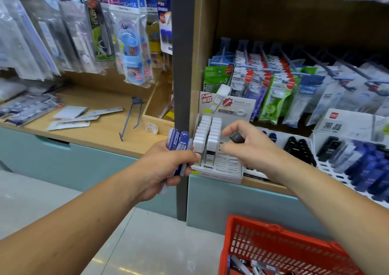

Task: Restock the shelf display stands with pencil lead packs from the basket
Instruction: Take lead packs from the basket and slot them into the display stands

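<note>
Several lead packs point(178, 146) clamped in left grip point(166, 169); right grip point(249, 149) pinches black pack point(236, 137); red basket point(252, 227) holds more.

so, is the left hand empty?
No, the left hand grips a bunch of blue and grey lead packs beside the white display stand.

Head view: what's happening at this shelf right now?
A person is restocking pencil lead. The left hand grips a bunch of blue packs, while the right hand pinches one dark pack above the grey display stand, partly filled with white-capped packs. The red basket below holds more packs.
</note>
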`<state>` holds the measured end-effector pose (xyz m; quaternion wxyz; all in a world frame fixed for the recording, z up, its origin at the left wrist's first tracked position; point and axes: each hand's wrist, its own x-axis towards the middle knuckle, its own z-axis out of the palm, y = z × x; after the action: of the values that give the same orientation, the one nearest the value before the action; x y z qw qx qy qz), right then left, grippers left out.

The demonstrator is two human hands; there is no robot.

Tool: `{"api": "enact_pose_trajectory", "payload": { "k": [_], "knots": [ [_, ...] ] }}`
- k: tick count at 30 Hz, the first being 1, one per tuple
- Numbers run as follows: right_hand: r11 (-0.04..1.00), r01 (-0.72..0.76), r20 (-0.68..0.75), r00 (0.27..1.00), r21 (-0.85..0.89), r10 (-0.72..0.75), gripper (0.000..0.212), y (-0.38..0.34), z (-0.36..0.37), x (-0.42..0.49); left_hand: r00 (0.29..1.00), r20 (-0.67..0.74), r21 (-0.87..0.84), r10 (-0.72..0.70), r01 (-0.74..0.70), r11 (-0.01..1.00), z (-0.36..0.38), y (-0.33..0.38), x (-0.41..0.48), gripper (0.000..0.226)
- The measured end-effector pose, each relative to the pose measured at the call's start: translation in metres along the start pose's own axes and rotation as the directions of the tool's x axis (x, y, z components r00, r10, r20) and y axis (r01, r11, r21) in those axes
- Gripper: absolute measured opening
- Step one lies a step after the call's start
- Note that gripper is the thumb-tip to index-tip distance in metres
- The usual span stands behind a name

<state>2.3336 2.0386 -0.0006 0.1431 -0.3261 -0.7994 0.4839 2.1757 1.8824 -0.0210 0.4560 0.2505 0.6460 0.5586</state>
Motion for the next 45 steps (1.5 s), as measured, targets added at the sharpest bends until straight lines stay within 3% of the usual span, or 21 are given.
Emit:
{"api": "enact_pose_trajectory", "payload": {
  "k": [3, 5, 9, 13, 15, 18, 22, 28, 32, 37, 42, 45],
  "knots": [
    [0.974, -0.119, 0.121, 0.988, 0.194, 0.097, 0.019, 0.001, -0.011, -0.015, 0.999, 0.027, 0.011, 0.047, -0.048, 0.999, 0.02, 0.006, 0.001, 0.021],
    [0.97, -0.112, 0.061, 0.993, 0.215, 0.101, 0.004, 0.008, -0.021, -0.023, 0.997, 0.049, 0.03, 0.059, -0.061, 0.998, 0.037, 0.009, 0.002, 0.024],
    [0.938, -0.093, -0.061, 0.991, 0.333, 0.119, 0.007, 0.021, -0.046, -0.039, 0.995, 0.069, 0.053, 0.069, -0.072, 0.996, 0.08, 0.012, 0.01, 0.025],
    [0.833, -0.039, -0.165, 0.974, 0.552, 0.156, 0.012, 0.034, -0.073, -0.052, 0.986, 0.118, 0.028, 0.117, -0.121, 0.992, 0.13, 0.016, 0.017, 0.017],
    [0.854, -0.001, -0.254, 0.955, 0.52, 0.155, 0.008, 0.043, -0.085, -0.06, 0.981, 0.149, 0.047, 0.122, -0.131, 0.99, 0.153, 0.017, 0.018, 0.019],
    [0.835, -0.005, -0.313, 0.926, 0.551, 0.212, 0.029, 0.058, -0.104, -0.074, 0.974, 0.187, 0.084, 0.126, -0.144, 0.986, 0.184, 0.02, 0.022, 0.02],
    [0.744, 0.008, -0.231, 0.953, 0.668, 0.197, 0.026, 0.076, -0.135, -0.1, 0.96, 0.258, 0.027, 0.105, -0.115, 0.993, 0.213, 0.018, 0.017, 0.013],
    [0.771, 0.008, -0.106, 0.991, 0.637, 0.077, 0.033, 0.1, -0.173, -0.136, 0.904, 0.424, -0.012, 0.049, -0.048, 0.999, 0.25, 0.009, 0.008, 0.015],
    [0.706, 0.029, -0.093, 0.994, 0.708, 0.052, 0.03, 0.114, -0.192, -0.15, 0.919, 0.394, -0.098, 0.026, 0.014, 0.995, 0.273, 0.003, 0.003, 0.011],
    [0.668, 0.068, -0.249, 0.952, 0.741, 0.179, 0.018, 0.134, -0.204, -0.156, 0.96, 0.281, -0.131, 0.014, 0.024, 0.991, 0.305, 0.003, 0.013, 0.023],
    [0.63, 0.113, -0.363, 0.888, 0.768, 0.283, 0.024, 0.155, -0.218, -0.163, 0.959, 0.278, -0.01, 0.061, -0.061, 0.998, 0.334, 0.003, 0.022, 0.027],
    [0.667, 0.105, -0.391, 0.872, 0.738, 0.296, 0.021, 0.163, -0.226, -0.172, 0.957, 0.28, 0.055, 0.071, -0.089, 0.994, 0.345, -0.001, 0.023, 0.018]
  ]
}}
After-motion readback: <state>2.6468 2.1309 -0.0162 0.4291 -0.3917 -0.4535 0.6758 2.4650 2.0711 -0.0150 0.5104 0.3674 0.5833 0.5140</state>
